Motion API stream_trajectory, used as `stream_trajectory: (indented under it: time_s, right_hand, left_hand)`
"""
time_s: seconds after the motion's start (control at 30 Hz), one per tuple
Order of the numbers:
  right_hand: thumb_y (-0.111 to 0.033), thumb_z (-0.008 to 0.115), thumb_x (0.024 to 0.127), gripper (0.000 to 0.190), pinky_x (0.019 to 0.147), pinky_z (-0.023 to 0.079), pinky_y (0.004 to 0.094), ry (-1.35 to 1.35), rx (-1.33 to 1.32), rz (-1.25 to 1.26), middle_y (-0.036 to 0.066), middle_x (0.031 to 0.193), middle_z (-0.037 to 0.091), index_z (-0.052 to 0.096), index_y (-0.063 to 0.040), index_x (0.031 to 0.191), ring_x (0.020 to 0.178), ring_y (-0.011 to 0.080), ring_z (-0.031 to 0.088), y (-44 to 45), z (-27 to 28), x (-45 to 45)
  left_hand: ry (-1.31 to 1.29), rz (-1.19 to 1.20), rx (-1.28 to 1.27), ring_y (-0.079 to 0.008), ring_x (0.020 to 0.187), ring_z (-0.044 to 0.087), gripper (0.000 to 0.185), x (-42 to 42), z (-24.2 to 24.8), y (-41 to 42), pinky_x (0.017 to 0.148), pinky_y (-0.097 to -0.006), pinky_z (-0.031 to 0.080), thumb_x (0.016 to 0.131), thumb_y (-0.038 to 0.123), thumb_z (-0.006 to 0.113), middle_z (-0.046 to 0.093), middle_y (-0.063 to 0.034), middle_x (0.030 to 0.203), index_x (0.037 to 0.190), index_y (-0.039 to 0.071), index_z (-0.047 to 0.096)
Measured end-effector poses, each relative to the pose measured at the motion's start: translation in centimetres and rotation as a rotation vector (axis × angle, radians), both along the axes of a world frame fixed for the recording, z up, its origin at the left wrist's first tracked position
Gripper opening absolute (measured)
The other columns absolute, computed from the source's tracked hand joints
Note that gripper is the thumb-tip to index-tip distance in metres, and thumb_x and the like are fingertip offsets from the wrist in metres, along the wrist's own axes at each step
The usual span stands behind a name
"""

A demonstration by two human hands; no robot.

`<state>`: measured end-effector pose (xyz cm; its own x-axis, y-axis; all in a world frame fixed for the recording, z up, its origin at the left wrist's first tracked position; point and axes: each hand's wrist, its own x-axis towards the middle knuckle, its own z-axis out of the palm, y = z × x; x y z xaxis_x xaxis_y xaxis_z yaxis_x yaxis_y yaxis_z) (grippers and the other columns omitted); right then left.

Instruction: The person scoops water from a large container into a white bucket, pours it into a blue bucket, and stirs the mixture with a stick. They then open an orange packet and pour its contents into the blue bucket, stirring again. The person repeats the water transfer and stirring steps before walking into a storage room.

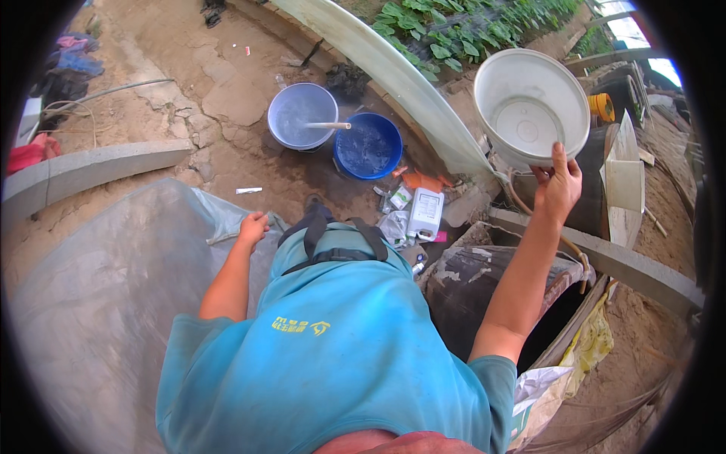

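My right hand (558, 184) grips the rim of a white plastic basin (527, 122), thumb inside the wall, raised at the upper right. My left hand (253, 228) hangs at my left side near the edge of a plastic sheet (218, 210), its fingers curled loosely; whether they touch the sheet is unclear. Before my feet stands a pale bucket (292, 105) of cloudy, foamy liquid, with a stick (329, 125) lying across its rim. A blue bucket (368, 144) holding liquid stands beside it. By the buckets lies a white plastic jug (425, 210) that bears writing.
Small packets (400, 197) and torn orange wrapping (422, 180) lie around the jug. A dark barrel (476, 284) lies to my right, under a concrete beam (612, 258) with a hose (567, 244). Another concrete beam (113, 164) is at the left. Plastic film (397, 74) borders leafy plants (448, 34).
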<state>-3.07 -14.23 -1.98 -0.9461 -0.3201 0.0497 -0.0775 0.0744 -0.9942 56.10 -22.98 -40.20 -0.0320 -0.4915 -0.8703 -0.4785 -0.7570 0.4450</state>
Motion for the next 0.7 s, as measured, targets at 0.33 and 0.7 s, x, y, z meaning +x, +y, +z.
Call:
stream_trajectory:
  time_s: [0.33, 0.7]
  right_hand:
    - [-0.022, 0.075, 0.094, 0.046, 0.079, 0.061, 0.0433, 0.237, -0.157, -0.493, 0.018, 0.116, 0.068, 0.059, 0.005, 0.128, 0.100, 0.0292, 0.068, 35.7, 11.1, -2.5]
    - [-0.027, 0.084, 0.086, 0.039, 0.068, 0.058, 0.0410, 0.021, 0.046, -1.036, 0.013, 0.101, 0.072, 0.068, -0.002, 0.111, 0.081, 0.0248, 0.070, 54.6, 9.8, -0.5]
  left_hand:
    - [0.011, -0.239, -0.019, -0.0165, 0.084, 0.067, 0.051, -7.3, 0.2, -2.0, 0.059, -0.0292, 0.049, 0.098, 0.025, 0.067, 0.069, -0.0111, 0.118, 0.140, 0.000, 0.055]
    - [0.086, -0.402, 0.003, -0.0137, 0.082, 0.064, 0.048, -17.1, 0.6, -0.8, 0.057, -0.0248, 0.048, 0.099, 0.023, 0.066, 0.066, -0.0084, 0.117, 0.142, 0.004, 0.053]
